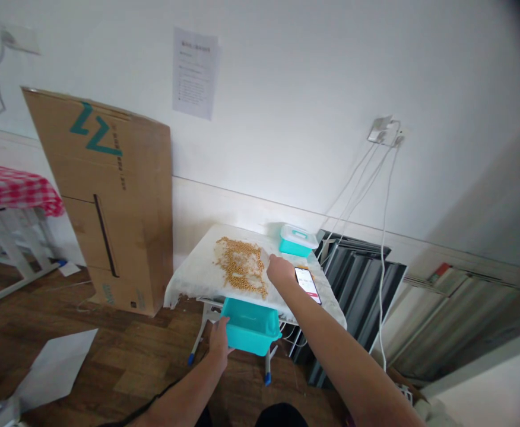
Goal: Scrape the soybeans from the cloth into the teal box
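Observation:
Gripped at its left side by my left hand (219, 337), a turquoise plastic bin (251, 338) sits at the table's front edge, just below the tabletop, its opening facing up. Yellow beans that look like soybeans (237, 264) lie scattered on the white cloth (197, 273) covering the small table. My right hand (280, 270) is closed at the right edge of the beans. Something pale and thin seems to stick out from its fingers toward the beans, too faint to name. Close to that wrist, a phone (308, 286) with a lit screen lies on the cloth.
A turquoise box with a white lid (298, 239) stands at the table's back right. On the left a tall cardboard box (121, 219) leans near the wall. Dark panels (358, 284) and hanging white cables (383, 261) are on the right. Paper (57, 367) lies at lower left.

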`<state>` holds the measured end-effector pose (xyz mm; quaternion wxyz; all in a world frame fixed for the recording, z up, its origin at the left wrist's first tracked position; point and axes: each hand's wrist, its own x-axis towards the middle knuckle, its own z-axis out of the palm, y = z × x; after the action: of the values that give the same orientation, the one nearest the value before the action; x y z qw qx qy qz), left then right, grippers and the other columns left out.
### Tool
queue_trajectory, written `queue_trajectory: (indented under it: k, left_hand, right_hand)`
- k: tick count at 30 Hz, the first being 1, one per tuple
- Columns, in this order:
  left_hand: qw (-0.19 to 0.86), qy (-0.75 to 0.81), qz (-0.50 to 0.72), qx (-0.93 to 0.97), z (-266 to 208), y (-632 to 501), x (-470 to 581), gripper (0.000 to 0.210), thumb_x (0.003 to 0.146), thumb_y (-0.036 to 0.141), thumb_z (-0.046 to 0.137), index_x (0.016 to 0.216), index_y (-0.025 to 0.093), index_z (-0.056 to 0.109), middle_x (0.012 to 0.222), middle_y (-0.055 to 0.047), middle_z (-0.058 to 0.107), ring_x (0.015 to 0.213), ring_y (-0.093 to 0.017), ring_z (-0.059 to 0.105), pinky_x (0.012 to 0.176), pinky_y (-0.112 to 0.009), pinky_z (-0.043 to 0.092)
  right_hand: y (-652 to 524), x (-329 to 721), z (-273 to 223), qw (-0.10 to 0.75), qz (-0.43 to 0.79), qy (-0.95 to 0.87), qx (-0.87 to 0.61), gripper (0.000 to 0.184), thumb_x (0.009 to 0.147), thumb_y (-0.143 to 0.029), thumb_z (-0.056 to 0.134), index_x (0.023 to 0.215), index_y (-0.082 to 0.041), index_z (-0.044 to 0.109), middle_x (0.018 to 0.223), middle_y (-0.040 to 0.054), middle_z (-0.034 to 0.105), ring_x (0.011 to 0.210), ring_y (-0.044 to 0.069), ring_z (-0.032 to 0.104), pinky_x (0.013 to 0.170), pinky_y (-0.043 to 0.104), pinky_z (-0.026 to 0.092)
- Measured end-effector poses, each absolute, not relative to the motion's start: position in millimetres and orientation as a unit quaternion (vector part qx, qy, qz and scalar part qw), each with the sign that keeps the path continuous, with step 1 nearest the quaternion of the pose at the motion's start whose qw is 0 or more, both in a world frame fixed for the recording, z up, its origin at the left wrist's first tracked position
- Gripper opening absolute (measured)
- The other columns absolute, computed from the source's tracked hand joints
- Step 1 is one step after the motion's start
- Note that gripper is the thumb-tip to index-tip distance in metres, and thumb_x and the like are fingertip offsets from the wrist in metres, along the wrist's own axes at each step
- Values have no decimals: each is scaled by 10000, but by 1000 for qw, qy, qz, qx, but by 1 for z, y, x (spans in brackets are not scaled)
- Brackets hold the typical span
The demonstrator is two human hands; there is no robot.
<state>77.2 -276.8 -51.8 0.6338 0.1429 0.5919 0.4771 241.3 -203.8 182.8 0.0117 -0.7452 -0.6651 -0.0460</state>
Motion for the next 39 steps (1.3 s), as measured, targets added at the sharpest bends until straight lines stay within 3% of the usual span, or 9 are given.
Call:
queue_trajectory:
  k: [3,9,17,23,29,39]
  left_hand:
    - [636,594,474,134,-48,-277,77,475,939,506,627,1340,253,624,1419,-166,685,1279,-383,684,911,-498,642]
    - [625,600,481,135,-48,-279,77,503,923,504,645,1356,250,635,1395,-165,702,1246,-393,703,882,-502,650]
    - [615,609,481,139,-60,-275,76,477,914,538,638,1304,265,665,1470,-142,671,1314,-392,668,841,-476,665]
    - [619,608,478,136,-62,-274,76,511,910,525,646,1347,259,642,1459,-148,675,1283,-392,684,829,-467,665]
    - [621,613,473,126,-63,-274,73,537,898,550,680,1341,248,651,1449,-168,676,1287,-399,685,845,-483,662]
    - [624,602,478,141,-59,-274,73,554,921,553,632,1382,246,618,1499,-171,633,1267,-385,677,838,-469,656]
  right_hand:
    - [-204,237,188,29,-75,-719,-690,443,1052,-91,402,1376,-194,686,1305,170,773,1218,254,732,1000,370,533]
    - [-173,203,175,90,-66,-846,-521,393,1064,-141,455,1333,-226,728,1358,129,755,1350,262,602,1190,410,369]
    - [-130,140,142,118,-4,-921,-372,329,974,-52,526,1114,-233,762,1190,60,788,1154,216,659,1159,361,410]
    - [-125,131,129,87,5,-925,-370,475,904,30,496,1146,-243,800,1207,61,792,1204,211,655,1256,421,325]
    - [-123,145,123,65,41,-929,-362,428,824,42,588,1037,-215,855,1098,69,825,1171,214,691,1225,378,368]
    - [-138,183,126,77,66,-921,-375,483,747,86,569,958,-243,852,1121,57,845,1302,252,669,1271,520,320]
